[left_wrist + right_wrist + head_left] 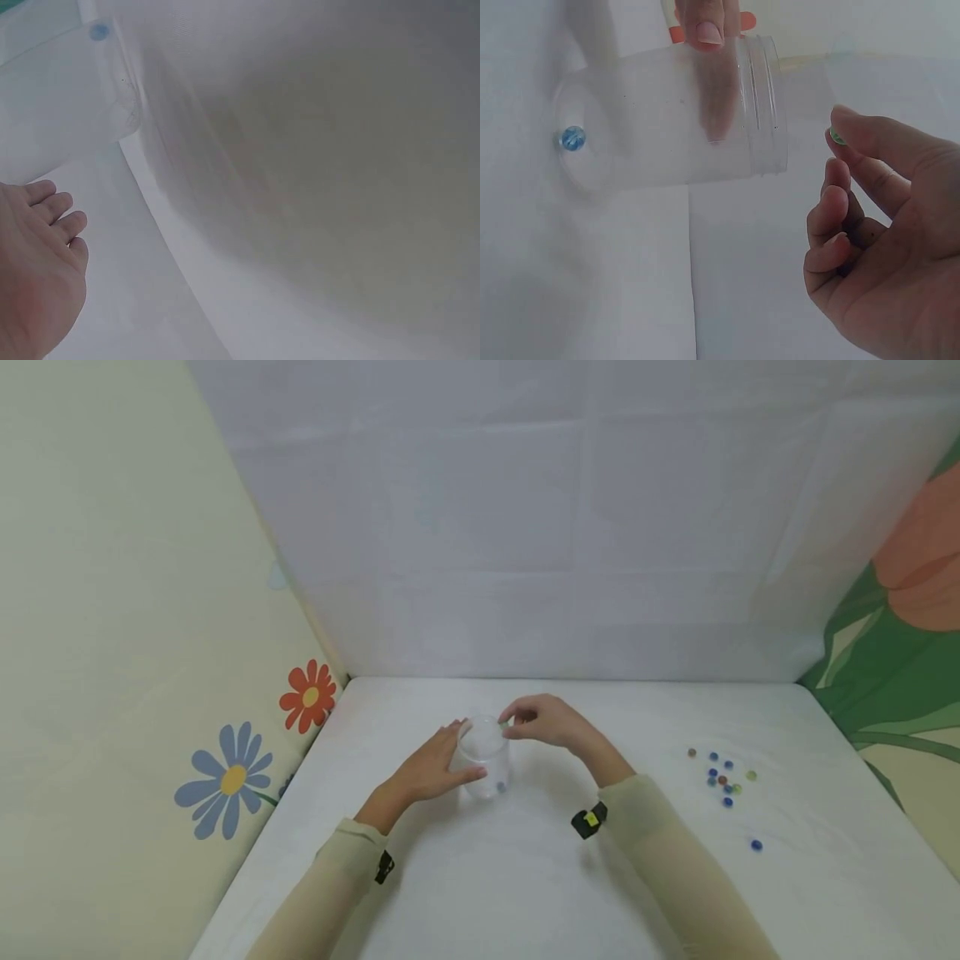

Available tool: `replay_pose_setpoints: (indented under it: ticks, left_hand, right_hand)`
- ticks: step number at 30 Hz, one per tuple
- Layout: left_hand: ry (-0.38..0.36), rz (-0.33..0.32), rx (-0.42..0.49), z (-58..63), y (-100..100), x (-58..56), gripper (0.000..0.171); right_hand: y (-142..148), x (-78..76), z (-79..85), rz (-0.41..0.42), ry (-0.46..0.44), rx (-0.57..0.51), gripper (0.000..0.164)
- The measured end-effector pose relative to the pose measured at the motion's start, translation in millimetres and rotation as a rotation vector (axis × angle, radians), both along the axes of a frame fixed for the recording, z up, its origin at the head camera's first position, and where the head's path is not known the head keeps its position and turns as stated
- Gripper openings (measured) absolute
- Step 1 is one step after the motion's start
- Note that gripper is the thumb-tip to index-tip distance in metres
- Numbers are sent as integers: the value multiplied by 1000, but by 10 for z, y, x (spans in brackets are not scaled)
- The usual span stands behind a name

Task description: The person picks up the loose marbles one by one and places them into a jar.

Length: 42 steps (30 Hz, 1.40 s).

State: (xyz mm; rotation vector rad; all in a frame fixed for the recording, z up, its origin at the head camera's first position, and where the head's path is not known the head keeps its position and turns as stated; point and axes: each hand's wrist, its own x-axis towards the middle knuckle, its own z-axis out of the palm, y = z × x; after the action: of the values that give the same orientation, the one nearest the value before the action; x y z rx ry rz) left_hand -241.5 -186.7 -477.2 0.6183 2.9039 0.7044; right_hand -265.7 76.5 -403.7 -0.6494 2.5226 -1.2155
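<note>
Left of centre on the white tabletop [487, 893], the left hand [427, 768] is spread wide, thumb and fingers holding opposite sides of a clear, upright jar [487, 746]; one blue marble [572, 139] lies at the jar's bottom. Just beyond the open rim, the right hand [547, 720] pinches a green marble [838, 136] between thumb and forefinger, its other fingers loosely curled. The smooth sphere could slip from this fingertip pinch and fall outside the mouth; a knock on the rim could tip the light-looking jar if the left hold is slack. Farther right, loose marbles [727, 802] might roll if brushed by the sleeve [656, 831].
</note>
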Motion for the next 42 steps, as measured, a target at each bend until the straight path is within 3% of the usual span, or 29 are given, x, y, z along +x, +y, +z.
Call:
replay_pose_setpoints:
  ticks: [20,42]
  left_hand:
    - [-28,8,27,13,9,-4,97]
    - [-25,14,35,-27,23,-18,98]
  right_hand:
    - [-205,-80,-30,49,-19,-9,22]
    - [-153,-72,-4,30,-16,3,23]
